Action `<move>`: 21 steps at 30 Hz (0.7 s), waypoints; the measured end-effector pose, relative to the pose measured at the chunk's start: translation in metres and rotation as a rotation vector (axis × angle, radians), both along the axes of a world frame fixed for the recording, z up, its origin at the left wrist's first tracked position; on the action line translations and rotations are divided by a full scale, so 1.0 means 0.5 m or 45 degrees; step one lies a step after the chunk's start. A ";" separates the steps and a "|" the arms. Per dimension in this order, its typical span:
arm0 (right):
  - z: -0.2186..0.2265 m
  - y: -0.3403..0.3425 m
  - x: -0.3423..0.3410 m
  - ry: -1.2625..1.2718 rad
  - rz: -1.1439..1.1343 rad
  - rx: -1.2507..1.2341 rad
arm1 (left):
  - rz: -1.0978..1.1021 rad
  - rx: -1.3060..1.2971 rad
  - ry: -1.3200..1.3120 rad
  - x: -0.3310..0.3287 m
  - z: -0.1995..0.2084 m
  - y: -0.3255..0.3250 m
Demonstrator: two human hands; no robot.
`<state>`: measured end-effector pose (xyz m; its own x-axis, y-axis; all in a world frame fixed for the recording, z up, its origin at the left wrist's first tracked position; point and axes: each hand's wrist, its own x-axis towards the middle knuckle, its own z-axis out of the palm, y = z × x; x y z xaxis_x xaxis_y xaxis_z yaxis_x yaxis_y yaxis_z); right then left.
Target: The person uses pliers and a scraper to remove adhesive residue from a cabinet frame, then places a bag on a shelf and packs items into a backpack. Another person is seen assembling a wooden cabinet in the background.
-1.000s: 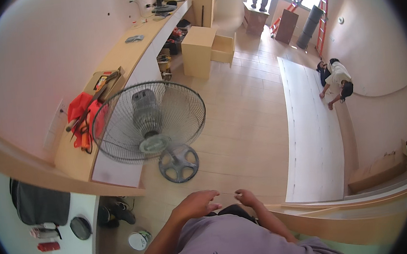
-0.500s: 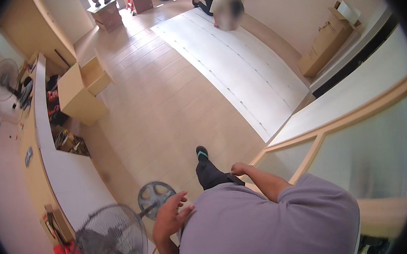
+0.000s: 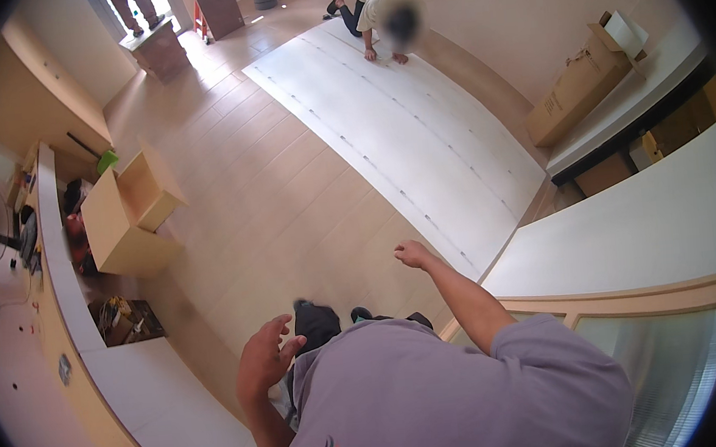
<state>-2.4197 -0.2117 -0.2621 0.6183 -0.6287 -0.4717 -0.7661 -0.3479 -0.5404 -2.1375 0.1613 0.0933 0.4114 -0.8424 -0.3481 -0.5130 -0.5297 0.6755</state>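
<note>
My left hand point(image 3: 265, 351) hangs beside my body over the floor, fingers spread apart and nothing in it. My right hand point(image 3: 413, 254) is out in front of me with its fingers curled in, and no object shows in it. It appears nearest to the long white panel point(image 3: 420, 150), which lies flat on the floor and carries rows of thin dark marks. Another person point(image 3: 382, 13) crouches at the panel's far end with both hands on it. My two feet show below me, partly hidden by my shirt.
To my left runs a long white counter point(image 3: 173, 393) with a wooden drawer box point(image 3: 124, 231) before it. A wood-framed glass panel point(image 3: 648, 326) is close on my right. Farther off are a cardboard box point(image 3: 577, 94) and a person standing on a pedestal point(image 3: 157, 54).
I have stepped forward, and the near standing fan has almost left the view. My right hand has swung forward. The crouching person has raised their upper body, and both their hands now show.
</note>
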 end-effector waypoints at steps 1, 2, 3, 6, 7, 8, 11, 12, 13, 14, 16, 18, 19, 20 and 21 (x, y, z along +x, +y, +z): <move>0.003 -0.023 0.037 -0.054 -0.059 0.021 | -0.013 0.032 0.010 0.045 -0.008 -0.034; 0.007 -0.037 0.067 -0.047 -0.023 0.010 | -0.029 0.064 0.018 0.093 -0.015 -0.070; -0.004 -0.048 0.086 -0.037 0.008 -0.007 | -0.051 0.092 0.027 0.146 -0.025 -0.113; -0.052 -0.064 0.126 0.098 0.090 0.030 | -0.130 0.116 -0.064 0.323 -0.065 -0.224; -0.067 -0.067 0.130 0.170 0.080 0.090 | -0.166 0.122 -0.095 0.387 -0.079 -0.263; -0.075 -0.075 0.131 0.245 0.073 0.146 | -0.199 0.123 -0.122 0.453 -0.094 -0.305; -0.080 -0.073 0.122 0.415 0.005 0.223 | -0.300 0.109 -0.169 0.648 -0.090 -0.436; -0.070 -0.067 0.145 0.513 -0.068 0.334 | -0.333 0.086 -0.202 0.706 -0.074 -0.482; -0.062 -0.069 0.173 0.525 -0.230 0.414 | -0.365 0.063 -0.232 0.762 -0.058 -0.530; -0.044 -0.076 0.215 0.531 -0.381 0.493 | -0.379 0.027 -0.174 0.818 -0.041 -0.575; -0.026 -0.103 0.310 0.505 -0.590 0.571 | -0.444 0.044 -0.204 0.917 -0.010 -0.663; -0.025 -0.154 0.423 0.426 -0.698 0.563 | -0.468 0.088 -0.239 0.998 0.009 -0.730; -0.026 -0.175 0.491 0.345 -0.735 0.578 | -0.494 0.113 -0.184 1.033 0.017 -0.767; -0.028 -0.200 0.561 0.267 -0.760 0.590 | -0.508 0.135 -0.127 1.066 0.028 -0.803; -0.029 -0.249 0.639 0.190 -0.751 0.599 | -0.487 0.157 -0.075 1.105 0.034 -0.836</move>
